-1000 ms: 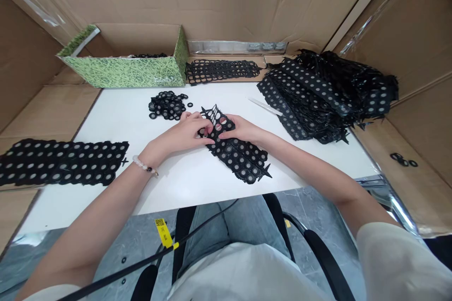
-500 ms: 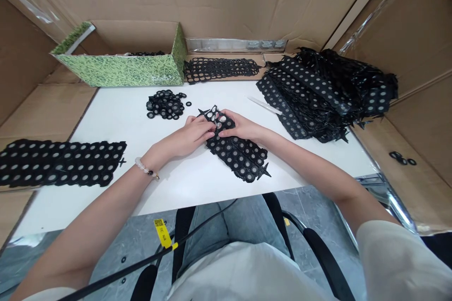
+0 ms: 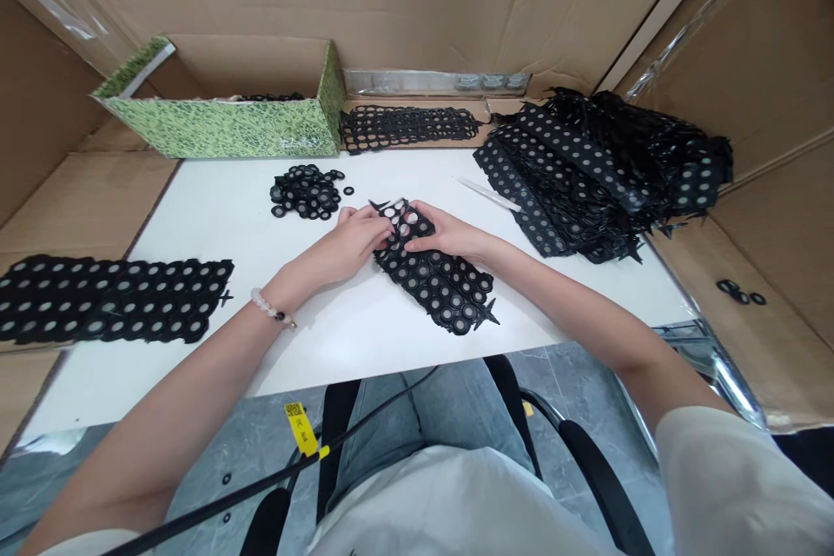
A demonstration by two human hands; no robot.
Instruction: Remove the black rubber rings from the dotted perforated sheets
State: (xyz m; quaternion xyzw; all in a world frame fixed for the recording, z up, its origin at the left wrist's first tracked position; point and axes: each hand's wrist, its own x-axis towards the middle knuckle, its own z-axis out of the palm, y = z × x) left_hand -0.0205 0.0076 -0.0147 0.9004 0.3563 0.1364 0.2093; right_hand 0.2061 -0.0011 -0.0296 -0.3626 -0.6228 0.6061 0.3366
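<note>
A black rubber sheet of joined rings (image 3: 443, 282) lies slanted on the white table (image 3: 221, 217) in front of me. My left hand (image 3: 348, 245) pinches its far end from the left. My right hand (image 3: 443, 234) pinches the same end from the right, fingertips almost meeting the left ones. Some holes at that far end show white table through them. Just beyond my left hand sits a small heap of loose black rings (image 3: 306, 191).
A green patterned box (image 3: 228, 129) stands at the back left. A flat ring sheet (image 3: 110, 300) lies at the left, an emptied sheet (image 3: 407, 126) at the back, a tall stack of sheets (image 3: 599, 169) at the right. Cardboard walls surround the table. A few rings (image 3: 739, 291) lie on cardboard far right.
Both hands have stayed on the sheet's far end, their fingers shifting slightly. The view has tipped a little.
</note>
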